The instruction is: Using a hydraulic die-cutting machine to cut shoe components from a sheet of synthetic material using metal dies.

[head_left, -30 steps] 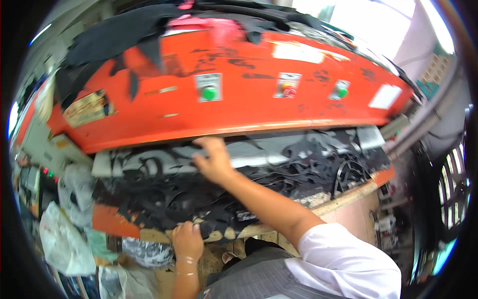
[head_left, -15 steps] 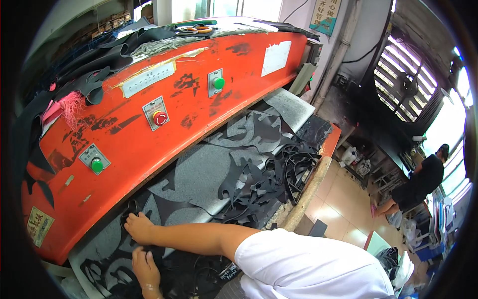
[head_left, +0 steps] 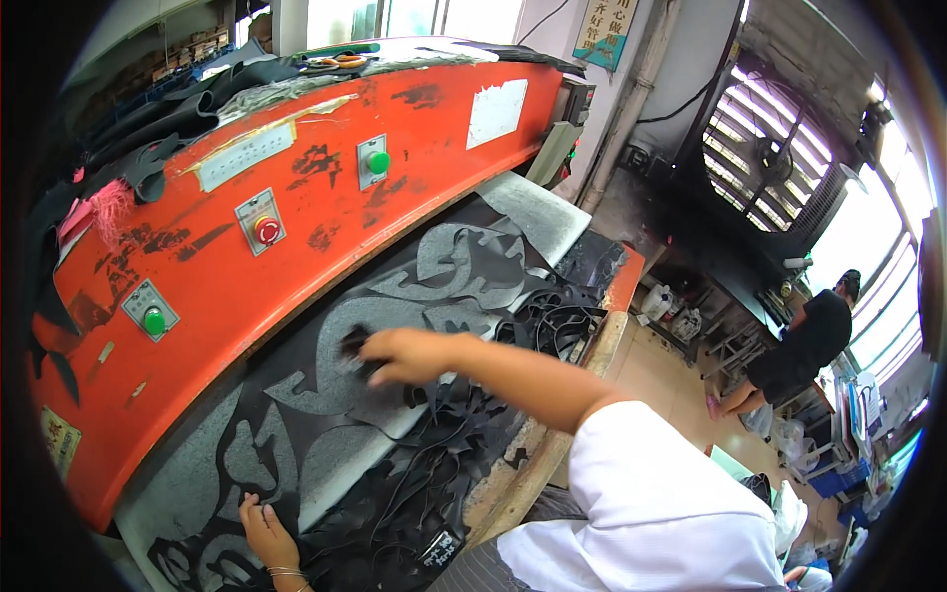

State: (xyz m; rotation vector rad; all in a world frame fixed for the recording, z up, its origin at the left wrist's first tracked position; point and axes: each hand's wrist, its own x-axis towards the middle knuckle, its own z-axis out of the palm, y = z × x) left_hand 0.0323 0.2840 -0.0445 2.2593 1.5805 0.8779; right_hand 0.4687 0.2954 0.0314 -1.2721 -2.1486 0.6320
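My right hand [head_left: 406, 356] is raised over the middle of the grey cutting bed [head_left: 355, 321], its fingers closed around a small dark piece [head_left: 357, 342] too smeared by motion to make out. At the near left, my left hand [head_left: 268, 538] rests with fingers extended, their tips at the edge of the black sheet material [head_left: 258, 414]. That sheet lies along the bed with curved shapes cut out of it, grey surface showing through. Loose black offcuts [head_left: 395, 493] are heaped between the bed and my body.
A red press beam [head_left: 296, 212] with green buttons [head_left: 378, 162] and a red stop button [head_left: 266, 230] spans above the bed. Scissors [head_left: 340, 62] and dark sheets lie on top. A wooden edge [head_left: 538, 444] borders the offcuts. At right, a person [head_left: 814, 335] stands by a bench.
My right hand has swept right and away from me along the bed with the dark piece. My left hand has shifted slightly left and nearer. The whole view has turned a little right.
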